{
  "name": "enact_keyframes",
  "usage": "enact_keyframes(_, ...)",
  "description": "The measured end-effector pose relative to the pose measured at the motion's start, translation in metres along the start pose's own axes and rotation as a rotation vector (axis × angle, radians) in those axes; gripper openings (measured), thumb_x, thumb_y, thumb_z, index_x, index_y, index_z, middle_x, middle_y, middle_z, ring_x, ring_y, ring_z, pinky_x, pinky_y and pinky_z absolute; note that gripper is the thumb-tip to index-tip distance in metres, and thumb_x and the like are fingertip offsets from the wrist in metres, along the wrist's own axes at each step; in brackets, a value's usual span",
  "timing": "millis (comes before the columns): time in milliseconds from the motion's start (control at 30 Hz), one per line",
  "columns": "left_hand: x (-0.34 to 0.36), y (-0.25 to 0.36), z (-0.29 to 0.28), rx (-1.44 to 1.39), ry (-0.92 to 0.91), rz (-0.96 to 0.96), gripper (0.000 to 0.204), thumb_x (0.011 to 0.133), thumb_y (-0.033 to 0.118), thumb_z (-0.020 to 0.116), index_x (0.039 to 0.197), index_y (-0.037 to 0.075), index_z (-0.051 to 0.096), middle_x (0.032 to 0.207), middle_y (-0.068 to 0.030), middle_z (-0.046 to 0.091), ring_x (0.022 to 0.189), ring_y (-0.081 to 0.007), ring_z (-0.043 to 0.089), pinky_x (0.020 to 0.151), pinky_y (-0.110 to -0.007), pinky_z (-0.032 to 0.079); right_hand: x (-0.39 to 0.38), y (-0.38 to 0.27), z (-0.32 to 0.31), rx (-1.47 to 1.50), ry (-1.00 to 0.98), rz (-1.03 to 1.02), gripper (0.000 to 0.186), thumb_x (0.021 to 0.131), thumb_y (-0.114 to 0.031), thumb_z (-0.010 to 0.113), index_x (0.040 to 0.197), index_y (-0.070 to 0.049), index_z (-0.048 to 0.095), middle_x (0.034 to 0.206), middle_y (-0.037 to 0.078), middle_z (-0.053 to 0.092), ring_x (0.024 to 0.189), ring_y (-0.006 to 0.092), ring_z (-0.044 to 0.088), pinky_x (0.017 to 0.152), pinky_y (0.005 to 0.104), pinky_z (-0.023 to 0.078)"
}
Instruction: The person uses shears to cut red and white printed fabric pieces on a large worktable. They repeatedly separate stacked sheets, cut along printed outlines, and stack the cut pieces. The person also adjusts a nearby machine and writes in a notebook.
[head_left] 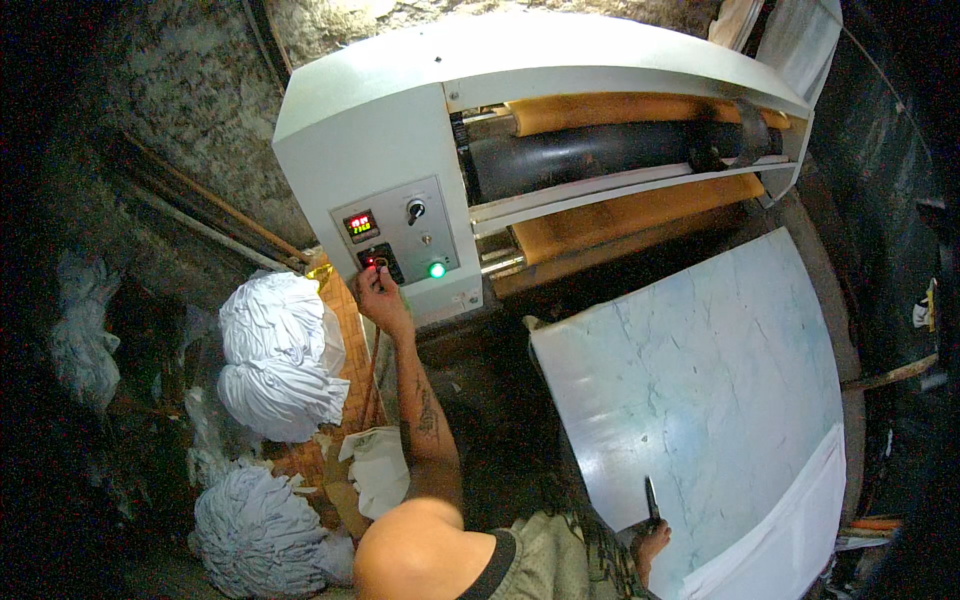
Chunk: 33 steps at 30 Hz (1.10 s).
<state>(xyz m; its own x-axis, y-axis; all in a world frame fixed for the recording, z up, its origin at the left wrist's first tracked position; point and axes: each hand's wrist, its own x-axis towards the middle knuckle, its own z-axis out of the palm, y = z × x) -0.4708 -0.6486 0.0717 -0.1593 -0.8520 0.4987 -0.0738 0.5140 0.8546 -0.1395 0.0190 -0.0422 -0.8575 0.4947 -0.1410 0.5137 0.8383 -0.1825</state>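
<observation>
Nearest to me, low in the view, my right hand (652, 545) rests at the lower edge of the pale marbled sheet (700, 380), fingers closed around a thin dark tool (651, 498) that points up across the sheet. A white cloth (790, 520) lies over the sheet's lower right corner.

To the left, a folded white cloth (378, 468) sits beside my left forearm, and three white bundles (280, 355) of bunched fabric stack along a woven orange surface (352, 350).

Further out, my left arm stretches up to the machine (400, 100). My left hand (380, 298) has its fingers drawn together, the fingertips (378, 268) pressing on the lower display (380, 262) of the grey control panel (398, 238). I cannot tell which finger makes contact. Just right of it glows a green light (437, 269); above sit a red display (361, 224) and a black knob (415, 209).

Beyond the panel, under the white hood, a black roller (590, 155) lies between two orange rollers (640, 205), running to the right. Behind the machine stands a rough stone wall (190, 90).
</observation>
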Motion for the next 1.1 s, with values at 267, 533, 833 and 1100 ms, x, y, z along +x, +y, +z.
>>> enact_keyframes(267,0.059,0.005,-0.004,-0.183,-0.031,0.035,0.030,0.085,0.022,0.071,0.101,-0.002,0.063,0.086,-0.0090,0.067,0.071,-0.0169,0.063,0.065,-0.028,0.051,0.000,-0.005,-0.002,0.015,0.032,-0.045,0.039,0.070,-0.008,0.062,0.106,-0.004,0.049,0.093,0.019,0.051,0.089,0.0409,0.048,0.076,0.0494,0.037)
enact_keyframes(533,0.092,0.002,-0.016,-0.369,-0.305,-0.197,0.027,0.080,0.021,0.076,0.091,-0.002,0.067,0.072,-0.0056,0.066,0.061,-0.0120,0.060,0.057,-0.025,0.049,0.008,0.021,0.017,-0.017,0.053,-0.053,0.041,0.071,-0.008,0.065,0.109,-0.004,0.051,0.093,0.017,0.052,0.090,0.0395,0.050,0.076,0.0486,0.039)
enact_keyframes(833,0.098,0.000,-0.015,0.077,-0.279,0.038,0.022,0.080,0.021,0.075,0.073,0.003,0.066,0.066,-0.0027,0.063,0.058,-0.0148,0.053,0.057,-0.031,0.044,0.010,0.031,0.021,-0.071,0.049,-0.040,0.039,0.077,-0.005,0.059,0.116,-0.004,0.050,0.099,0.019,0.051,0.089,0.0402,0.051,0.078,0.0464,0.041)
enact_keyframes(1100,0.097,0.010,-0.012,0.123,-0.233,0.007,0.046,0.062,0.037,0.085,0.081,0.001,0.065,0.075,-0.0099,0.067,0.067,-0.0225,0.064,0.063,-0.034,0.050,0.006,0.018,0.005,-0.020,0.051,-0.074,0.059,0.067,-0.025,0.075,0.116,-0.003,0.051,0.104,0.021,0.053,0.094,0.0421,0.049,0.078,0.0489,0.041)
